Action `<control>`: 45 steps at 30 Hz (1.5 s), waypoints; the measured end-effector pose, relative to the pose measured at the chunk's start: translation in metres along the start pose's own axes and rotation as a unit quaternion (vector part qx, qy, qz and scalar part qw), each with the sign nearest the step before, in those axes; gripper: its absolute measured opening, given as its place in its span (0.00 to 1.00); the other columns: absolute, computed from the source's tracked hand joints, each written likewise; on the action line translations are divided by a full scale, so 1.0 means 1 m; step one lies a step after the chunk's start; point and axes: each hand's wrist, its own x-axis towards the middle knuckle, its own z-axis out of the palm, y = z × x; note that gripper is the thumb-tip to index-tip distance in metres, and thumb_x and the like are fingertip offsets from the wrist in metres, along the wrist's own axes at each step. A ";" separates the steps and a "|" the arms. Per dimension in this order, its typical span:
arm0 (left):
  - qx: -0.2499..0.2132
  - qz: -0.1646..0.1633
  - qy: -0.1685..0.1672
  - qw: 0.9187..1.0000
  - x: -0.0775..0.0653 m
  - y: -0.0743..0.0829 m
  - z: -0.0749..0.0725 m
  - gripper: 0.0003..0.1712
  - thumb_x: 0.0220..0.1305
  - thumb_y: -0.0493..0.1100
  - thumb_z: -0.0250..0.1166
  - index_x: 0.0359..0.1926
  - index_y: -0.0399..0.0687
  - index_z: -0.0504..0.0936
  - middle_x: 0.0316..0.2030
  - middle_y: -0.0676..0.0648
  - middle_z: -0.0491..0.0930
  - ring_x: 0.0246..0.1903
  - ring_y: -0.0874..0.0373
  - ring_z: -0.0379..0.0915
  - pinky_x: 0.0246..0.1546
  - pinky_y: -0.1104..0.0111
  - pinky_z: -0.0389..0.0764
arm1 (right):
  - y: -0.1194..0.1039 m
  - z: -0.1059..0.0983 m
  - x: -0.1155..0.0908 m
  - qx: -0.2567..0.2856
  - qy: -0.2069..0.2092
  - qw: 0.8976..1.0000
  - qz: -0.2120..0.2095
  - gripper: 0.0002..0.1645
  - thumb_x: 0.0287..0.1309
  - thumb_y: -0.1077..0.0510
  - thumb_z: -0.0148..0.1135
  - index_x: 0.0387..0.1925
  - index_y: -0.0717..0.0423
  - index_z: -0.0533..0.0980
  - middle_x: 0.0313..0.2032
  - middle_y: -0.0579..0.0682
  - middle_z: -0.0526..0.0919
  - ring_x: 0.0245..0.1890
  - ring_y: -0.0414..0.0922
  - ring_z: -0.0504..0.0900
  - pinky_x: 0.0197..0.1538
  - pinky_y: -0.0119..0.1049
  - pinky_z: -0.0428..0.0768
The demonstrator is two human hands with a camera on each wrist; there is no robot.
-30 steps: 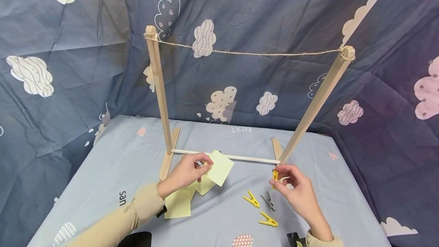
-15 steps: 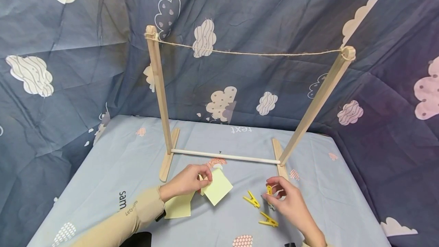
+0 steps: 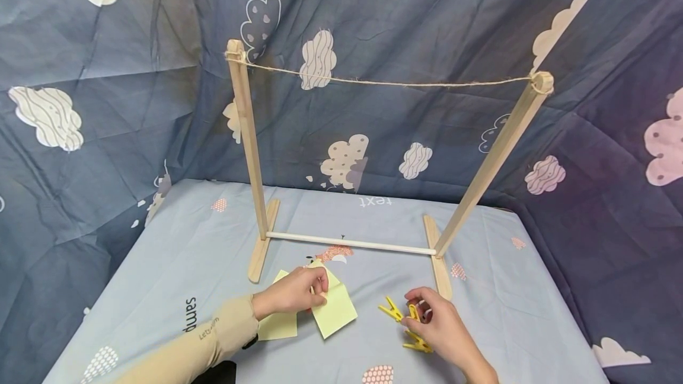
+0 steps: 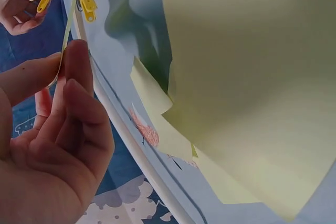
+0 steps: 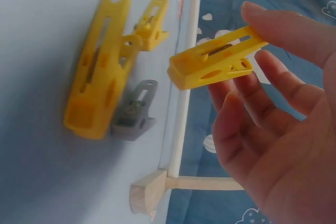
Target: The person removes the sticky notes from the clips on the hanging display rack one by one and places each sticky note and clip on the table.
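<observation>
My left hand (image 3: 299,292) pinches a pale yellow paper note (image 3: 337,314) between thumb and fingers over the bed-like sheet. In the left wrist view that held note (image 4: 68,30) shows edge-on. Under the wrist, more notes (image 3: 278,328) lie on the cloth, partly covered by the hand. My right hand (image 3: 440,328) pinches a yellow clothespin (image 5: 210,62) by its handle end, its nose pointing away from the palm. Close by on the cloth lie two yellow clothespins (image 3: 391,309) and a grey clothespin (image 5: 135,113), the grey one hidden by the hand in the head view.
Behind the hands stands a wooden frame: a left post (image 3: 248,147), a right post (image 3: 493,165) and a white rod (image 3: 352,243) low between them. Twine (image 3: 389,83) spans the post tops. Dark cloud-print fabric (image 3: 405,28) hangs around the blue cloth (image 3: 176,242).
The left hand has lowered the note toward the front of the cloth. My right hand, with the clothespin, has moved down and left, over the loose clothespins.
</observation>
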 end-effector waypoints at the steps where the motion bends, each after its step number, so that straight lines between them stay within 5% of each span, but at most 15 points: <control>1: 0.009 0.000 -0.002 1.000 0.000 0.000 0.001 0.09 0.49 0.36 0.64 0.30 0.46 0.71 0.16 0.59 0.75 0.11 0.70 0.68 0.55 0.60 0.65 | 0.000 0.001 0.000 0.001 -0.005 1.000 0.001 0.23 0.35 0.61 0.73 0.37 0.47 0.74 0.28 0.45 0.76 0.24 0.42 0.73 0.26 0.27 0.72; 4: 0.025 -0.005 -0.011 1.000 0.000 -0.001 0.002 0.09 0.49 0.37 0.64 0.31 0.47 0.71 0.15 0.60 0.74 0.10 0.72 0.67 0.61 0.52 0.54 | -0.001 0.002 -0.001 -0.003 -0.016 1.000 0.001 0.23 0.34 0.61 0.73 0.37 0.49 0.74 0.28 0.46 0.76 0.24 0.42 0.72 0.25 0.27 0.70; 7: 0.034 -0.015 -0.024 0.999 0.000 -0.002 0.004 0.09 0.50 0.37 0.63 0.33 0.49 0.71 0.15 0.61 0.73 0.09 0.72 0.67 0.57 0.58 0.60 | -0.001 0.005 -0.001 -0.012 -0.021 1.000 -0.002 0.23 0.34 0.61 0.73 0.36 0.49 0.74 0.28 0.45 0.76 0.24 0.41 0.71 0.25 0.27 0.69; 10: 0.040 -0.017 -0.034 0.998 0.001 -0.002 0.005 0.10 0.50 0.37 0.63 0.33 0.50 0.72 0.16 0.61 0.73 0.10 0.72 0.67 0.44 0.69 0.70 | -0.001 0.008 -0.002 -0.026 -0.023 0.999 0.001 0.23 0.33 0.60 0.74 0.36 0.48 0.74 0.28 0.44 0.75 0.24 0.39 0.70 0.26 0.26 0.69; 14: 0.059 -0.013 -0.042 0.997 0.001 -0.003 0.006 0.10 0.49 0.37 0.63 0.32 0.51 0.72 0.18 0.61 0.72 0.14 0.71 0.65 0.24 0.78 0.68 | -0.001 0.011 -0.004 -0.043 -0.035 0.998 0.008 0.23 0.32 0.60 0.74 0.35 0.47 0.74 0.29 0.42 0.75 0.25 0.37 0.70 0.28 0.26 0.69; 29: 0.137 -0.006 -0.050 0.989 0.002 -0.003 0.011 0.09 0.48 0.37 0.63 0.29 0.54 0.73 0.20 0.61 0.69 0.20 0.69 0.63 0.24 0.77 0.66 | 0.003 0.021 -0.009 -0.083 -0.062 0.995 0.014 0.23 0.32 0.57 0.74 0.35 0.43 0.74 0.30 0.38 0.75 0.29 0.34 0.71 0.32 0.26 0.71; 45: 0.206 0.046 -0.048 0.976 0.004 -0.005 0.016 0.06 0.45 0.37 0.63 0.24 0.55 0.76 0.16 0.60 0.66 0.19 0.69 0.59 0.20 0.78 0.61 | 0.002 0.029 -0.012 -0.118 -0.082 0.989 -0.023 0.22 0.32 0.58 0.73 0.34 0.43 0.73 0.33 0.37 0.75 0.34 0.34 0.73 0.36 0.29 0.74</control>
